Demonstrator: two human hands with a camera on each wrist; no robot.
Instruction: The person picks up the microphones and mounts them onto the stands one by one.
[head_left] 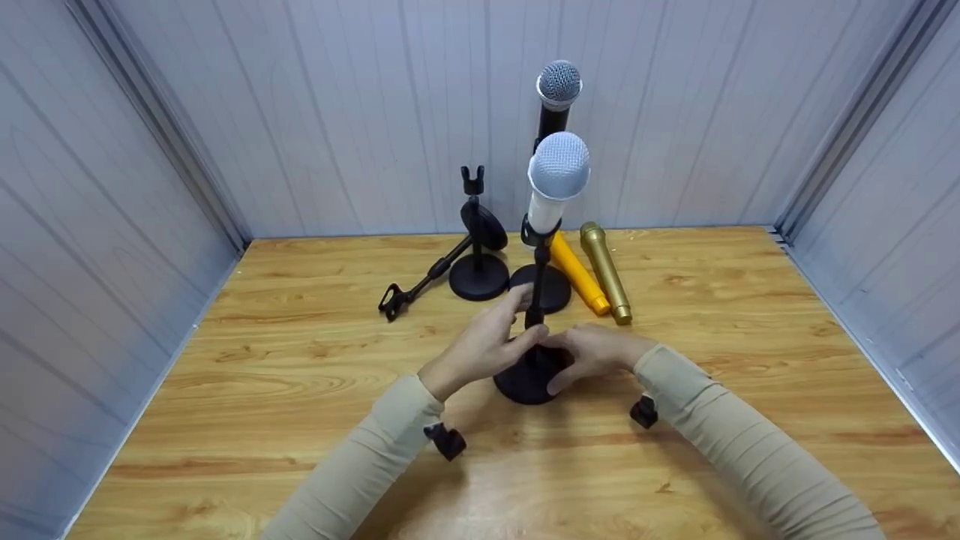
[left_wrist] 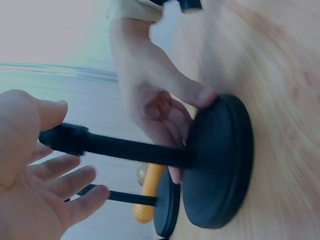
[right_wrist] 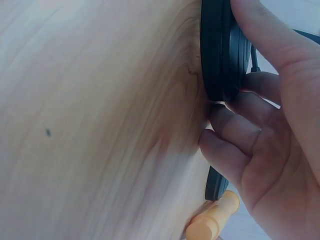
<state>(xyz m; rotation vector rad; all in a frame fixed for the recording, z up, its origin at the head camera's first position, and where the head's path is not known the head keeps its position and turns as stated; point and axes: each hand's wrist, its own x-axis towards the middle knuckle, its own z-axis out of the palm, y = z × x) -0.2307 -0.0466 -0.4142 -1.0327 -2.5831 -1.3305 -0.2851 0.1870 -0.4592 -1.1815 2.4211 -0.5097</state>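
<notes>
A white microphone stands upright in the clip of a black microphone stand. My right hand grips this stand's round base, thumb on its upper edge and fingers around the side. In the left wrist view the base shows the right thumb pressing its rim. Around the pole's collar, my left hand is loosely spread, thumb on one side and relaxed fingers on the other. The right wrist view shows the base edge close to the wooden tabletop.
Behind stands another stand base with a grey-headed microphone. An orange microphone and a gold one lie beside it. Left of them are an upright stand with a bare clip and a tipped-over stand. Panelled walls enclose the table.
</notes>
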